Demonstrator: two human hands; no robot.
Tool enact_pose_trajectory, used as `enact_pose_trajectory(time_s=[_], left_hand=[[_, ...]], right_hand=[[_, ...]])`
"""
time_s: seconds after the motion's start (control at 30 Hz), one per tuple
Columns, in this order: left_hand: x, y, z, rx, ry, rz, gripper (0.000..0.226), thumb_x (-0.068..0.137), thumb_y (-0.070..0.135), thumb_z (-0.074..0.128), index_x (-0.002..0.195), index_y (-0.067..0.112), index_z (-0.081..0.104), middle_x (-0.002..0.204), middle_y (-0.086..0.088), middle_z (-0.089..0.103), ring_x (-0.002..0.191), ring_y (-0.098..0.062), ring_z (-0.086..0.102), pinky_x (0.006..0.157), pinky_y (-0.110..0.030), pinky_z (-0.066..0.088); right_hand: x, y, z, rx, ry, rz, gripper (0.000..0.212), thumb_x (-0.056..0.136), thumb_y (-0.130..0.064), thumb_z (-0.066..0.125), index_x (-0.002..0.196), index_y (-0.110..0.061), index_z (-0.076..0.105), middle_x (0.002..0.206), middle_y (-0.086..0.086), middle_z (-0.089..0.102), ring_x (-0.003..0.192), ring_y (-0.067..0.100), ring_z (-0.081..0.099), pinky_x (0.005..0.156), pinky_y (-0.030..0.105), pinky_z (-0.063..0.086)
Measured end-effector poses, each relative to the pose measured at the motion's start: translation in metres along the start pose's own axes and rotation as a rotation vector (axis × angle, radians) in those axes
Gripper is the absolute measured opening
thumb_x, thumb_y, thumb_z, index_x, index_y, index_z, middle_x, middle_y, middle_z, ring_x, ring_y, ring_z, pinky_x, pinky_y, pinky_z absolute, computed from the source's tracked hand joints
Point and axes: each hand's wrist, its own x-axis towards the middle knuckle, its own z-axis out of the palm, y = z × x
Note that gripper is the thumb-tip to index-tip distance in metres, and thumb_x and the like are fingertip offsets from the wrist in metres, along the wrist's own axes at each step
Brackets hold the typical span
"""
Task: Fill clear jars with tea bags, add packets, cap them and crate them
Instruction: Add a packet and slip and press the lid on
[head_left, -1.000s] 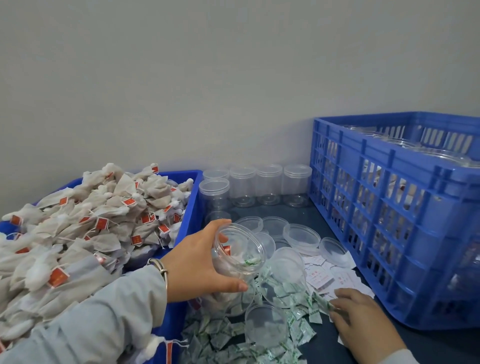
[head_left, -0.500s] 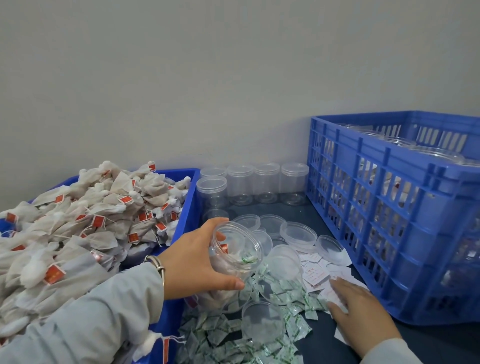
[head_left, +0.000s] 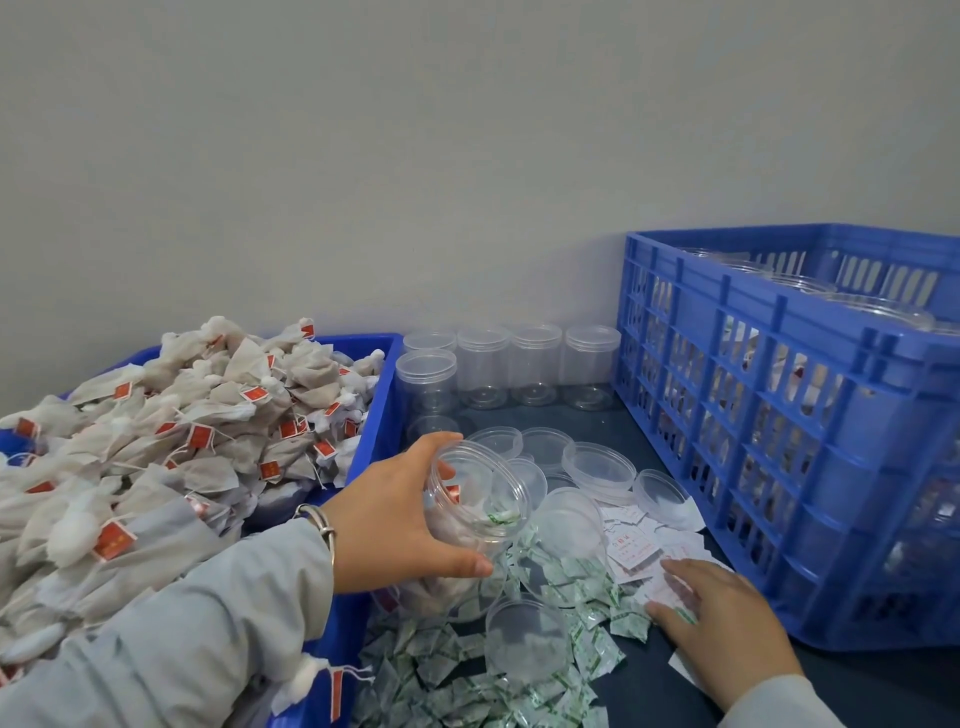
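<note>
head view. writing: the tea bags (head_left: 171, 436) heaped in the blue tub (head_left: 382, 410) carry red tags with gold print, too small to read. white paper slips (head_left: 636, 545) on the dark table (head_left: 649, 670) show red characters, not legible. green-and-white packets (head_left: 587, 608) have green print, also unreadable.

left hand (head_left: 395, 519): fingers and thumb curled round a clear jar (head_left: 478, 499), tilted with its open mouth toward the right; tea bags and one green packet inside. jar sits above the packet pile, just beside the tub.

right hand (head_left: 722, 623): fingers straight, flat on the slips and packets, holding nothing that i can see.

loose clear lids (head_left: 597, 465) lie behind the jar; empty capped jars (head_left: 535, 364) stand along the wall. blue crate (head_left: 789, 431) at right holds capped jars.
</note>
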Motion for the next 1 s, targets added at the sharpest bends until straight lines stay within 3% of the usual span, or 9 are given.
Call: enact_pose_trajectory(time_s=[0.17,0.3,0.4,0.57,0.7,0.83,0.87,0.93,1.0], left_hand=[[0.000,-0.001,0.001,-0.003,-0.002,-0.005,0.116,0.040,0.078,0.066,0.138,0.044,0.015,0.123,0.022,0.049,0.097,0.008,0.046,0.077,-0.004,0.032],[0.001,-0.001,0.001,-0.009,-0.002,-0.005,0.114,0.041,0.077,0.067,0.137,0.044,0.015,0.123,0.022,0.049,0.098,0.008,0.046,0.077,-0.004,0.032],[0.001,-0.001,0.001,-0.007,-0.004,-0.005,0.115,0.040,0.078,0.066,0.137,0.045,0.015,0.123,0.022,0.049,0.098,0.008,0.046,0.078,-0.004,0.032],[0.001,-0.002,0.002,-0.004,-0.008,-0.011,0.114,0.038,0.080,0.064,0.136,0.046,0.015,0.122,0.023,0.049,0.098,0.008,0.047,0.078,-0.005,0.033],[0.001,-0.002,0.003,0.002,-0.009,-0.009,0.114,0.038,0.080,0.064,0.135,0.045,0.015,0.123,0.022,0.049,0.098,0.006,0.047,0.081,-0.007,0.033],[0.001,-0.003,0.002,0.004,-0.018,-0.012,0.115,0.039,0.081,0.064,0.135,0.046,0.013,0.125,0.022,0.048,0.101,0.006,0.045,0.086,-0.010,0.032],[0.001,-0.003,0.002,0.005,-0.017,-0.012,0.114,0.039,0.081,0.064,0.135,0.046,0.012,0.125,0.021,0.048,0.102,0.006,0.045,0.087,-0.011,0.032],[0.001,-0.002,0.002,0.008,-0.012,-0.013,0.114,0.039,0.080,0.064,0.135,0.047,0.012,0.125,0.021,0.049,0.102,0.005,0.045,0.087,-0.012,0.032],[0.001,-0.002,0.002,0.004,-0.011,-0.010,0.114,0.039,0.079,0.065,0.135,0.046,0.013,0.126,0.020,0.049,0.104,0.004,0.045,0.089,-0.012,0.033]], right_hand=[[-0.002,-0.004,-0.002,0.076,0.034,0.049,0.033,0.090,-0.024,0.057,0.122,-0.028,0.061,0.110,-0.008,0.065,0.108,0.011,0.053,0.088,0.018,0.035],[-0.004,-0.007,-0.006,0.144,0.049,0.112,0.017,0.089,-0.020,0.058,0.101,-0.024,0.070,0.080,-0.007,0.056,0.080,0.012,0.050,0.071,0.020,0.036],[-0.006,-0.009,-0.007,0.224,0.078,0.139,0.008,0.088,-0.021,0.060,0.084,-0.027,0.064,0.077,-0.005,0.063,0.077,0.017,0.055,0.070,0.026,0.041],[-0.006,-0.010,-0.011,0.501,0.261,0.202,0.021,0.082,-0.015,0.068,0.069,-0.025,0.056,0.070,-0.021,0.056,0.078,0.019,0.057,0.073,0.027,0.036],[-0.007,-0.011,-0.013,0.608,0.387,0.204,0.024,0.080,-0.001,0.067,0.071,-0.022,0.060,0.075,-0.025,0.061,0.082,0.013,0.062,0.077,0.025,0.039],[-0.013,-0.015,-0.020,0.713,0.524,0.164,0.028,0.081,-0.004,0.069,0.079,-0.031,0.065,0.081,-0.015,0.068,0.073,0.023,0.068,0.060,0.008,0.042],[-0.014,-0.019,-0.025,0.729,0.574,0.127,0.025,0.080,-0.006,0.070,0.083,-0.031,0.068,0.084,-0.011,0.071,0.069,0.018,0.067,0.058,0.004,0.043],[-0.016,-0.033,-0.036,0.755,0.664,-0.001,0.022,0.079,-0.009,0.071,0.091,-0.027,0.073,0.086,-0.009,0.073,0.073,-0.006,0.063,0.067,-0.007,0.037],[-0.016,-0.053,-0.045,0.778,0.702,-0.181,0.022,0.079,-0.012,0.070,0.097,-0.023,0.071,0.085,-0.014,0.072,0.078,-0.020,0.058,0.073,-0.007,0.036]])
